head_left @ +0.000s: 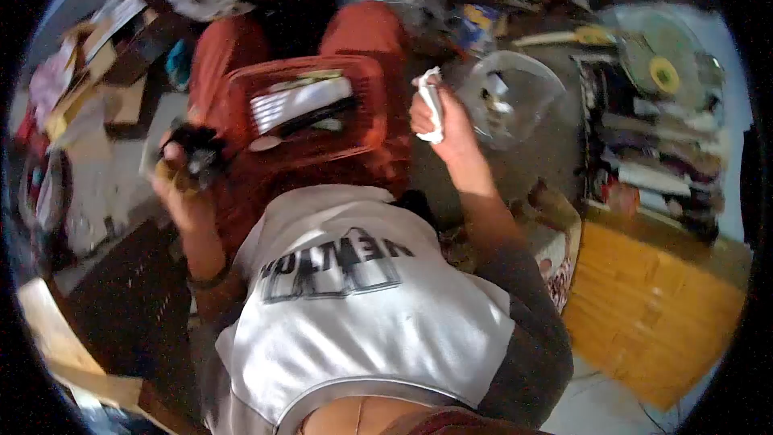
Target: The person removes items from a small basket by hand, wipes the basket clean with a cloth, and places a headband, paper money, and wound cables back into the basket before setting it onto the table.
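My left hand (182,189) is closed around a dark, fuzzy-edged black object (200,153), blurred so that I cannot make out its kind. Held up on the other side, my right hand (452,122) grips a crumpled white tissue or cloth (432,106). Between the hands, a red plastic basket (378,109) rests on my lap. Inside it lie a white item with a grid pattern (282,106), a long black item (326,115) and a pale, spoon-like piece (264,144).
A clear plastic container or bag (535,101) with small scraps stands beyond my right hand. Farther right are a fan (664,76), a rack of stacked items (652,173) and a yellow wooden panel (656,306). Cardboard boxes (121,101) crowd the left.
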Demonstrator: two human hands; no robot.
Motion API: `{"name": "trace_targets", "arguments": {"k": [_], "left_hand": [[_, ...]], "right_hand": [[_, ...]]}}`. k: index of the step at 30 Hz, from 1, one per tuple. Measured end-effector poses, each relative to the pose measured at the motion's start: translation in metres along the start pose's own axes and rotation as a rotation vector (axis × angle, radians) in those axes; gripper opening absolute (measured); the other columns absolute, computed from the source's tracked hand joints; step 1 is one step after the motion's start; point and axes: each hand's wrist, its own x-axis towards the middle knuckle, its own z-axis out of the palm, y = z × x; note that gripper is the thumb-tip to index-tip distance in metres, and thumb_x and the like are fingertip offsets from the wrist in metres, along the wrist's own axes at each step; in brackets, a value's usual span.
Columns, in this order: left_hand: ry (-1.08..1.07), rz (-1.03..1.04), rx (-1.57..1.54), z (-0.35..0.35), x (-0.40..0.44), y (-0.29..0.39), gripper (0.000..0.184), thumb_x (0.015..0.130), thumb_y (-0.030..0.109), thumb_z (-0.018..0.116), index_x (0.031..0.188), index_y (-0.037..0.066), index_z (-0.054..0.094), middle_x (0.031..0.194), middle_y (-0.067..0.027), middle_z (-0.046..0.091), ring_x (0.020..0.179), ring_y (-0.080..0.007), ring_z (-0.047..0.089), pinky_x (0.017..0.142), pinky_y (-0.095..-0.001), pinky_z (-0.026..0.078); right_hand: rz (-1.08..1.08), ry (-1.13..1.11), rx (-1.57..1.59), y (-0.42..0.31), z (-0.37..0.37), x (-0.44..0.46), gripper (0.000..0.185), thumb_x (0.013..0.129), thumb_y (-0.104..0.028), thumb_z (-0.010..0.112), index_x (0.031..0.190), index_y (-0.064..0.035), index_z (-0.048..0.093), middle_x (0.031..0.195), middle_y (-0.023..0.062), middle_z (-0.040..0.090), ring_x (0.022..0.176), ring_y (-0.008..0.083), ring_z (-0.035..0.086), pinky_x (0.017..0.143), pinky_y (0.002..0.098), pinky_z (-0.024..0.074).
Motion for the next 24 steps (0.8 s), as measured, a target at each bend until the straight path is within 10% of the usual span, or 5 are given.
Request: {"name": "trace_targets", "arguments": {"k": [5,10,14,20,24], "left_hand": [[-0.087,-0.027,0.052,0.020,-0.003,0.010,0.051,0.094,0.049,0.050,0.099,-0.001,0.060,0.085,-0.0103,0.065,0.073,-0.0200,0.063,0.063,-0.0301,0.053],[0.038,0.022,0.114,0.023,-0.010,-0.001,0.045,0.096,0.043,0.048,0.099,0.000,0.061,0.088,-0.0086,0.066,0.078,-0.0168,0.062,0.067,-0.0286,0.050],[-0.035,0.027,0.129,0.021,-0.011,0.007,0.047,0.095,0.044,0.051,0.099,-0.001,0.062,0.087,-0.0069,0.065,0.076,-0.0155,0.061,0.066,-0.0285,0.049],[-0.041,0.058,0.052,0.036,-0.014,0.010,0.048,0.092,0.046,0.055,0.100,-0.001,0.062,0.089,-0.0075,0.066,0.077,-0.0159,0.062,0.067,-0.0286,0.050],[-0.109,-0.049,-0.043,0.027,-0.014,0.005,0.024,0.089,0.013,0.065,0.108,0.003,0.054,0.091,-0.0005,0.059,0.079,-0.0099,0.059,0.070,-0.0269,0.051]], "right_hand": [[0.014,0.413,0.101,-0.006,-0.113,-0.035,0.036,0.097,-0.042,0.048,0.108,-0.0082,0.055,0.077,0.0040,0.053,0.067,0.0147,0.051,0.057,0.0278,0.0433],[-0.448,0.517,-0.011,-0.075,-0.286,-0.052,0.060,0.093,-0.054,0.048,0.129,-0.0068,0.044,0.117,0.0158,0.058,0.108,0.0321,0.058,0.090,0.0483,0.0497],[-0.367,1.160,-0.003,-0.113,-0.229,-0.037,0.068,0.086,-0.051,0.062,0.133,-0.0055,0.042,0.134,0.0183,0.044,0.118,0.0344,0.051,0.092,0.0505,0.0480],[-0.800,0.733,-0.909,-0.063,-0.077,0.010,0.030,0.092,-0.019,0.060,0.116,0.0002,0.058,0.103,0.0124,0.065,0.093,0.0185,0.063,0.080,0.0270,0.0496],[-0.691,0.077,-1.321,0.002,0.067,0.015,0.014,0.089,-0.008,0.062,0.101,-0.0050,0.067,0.088,0.0062,0.069,0.074,0.0153,0.067,0.066,0.0279,0.0524]]}}
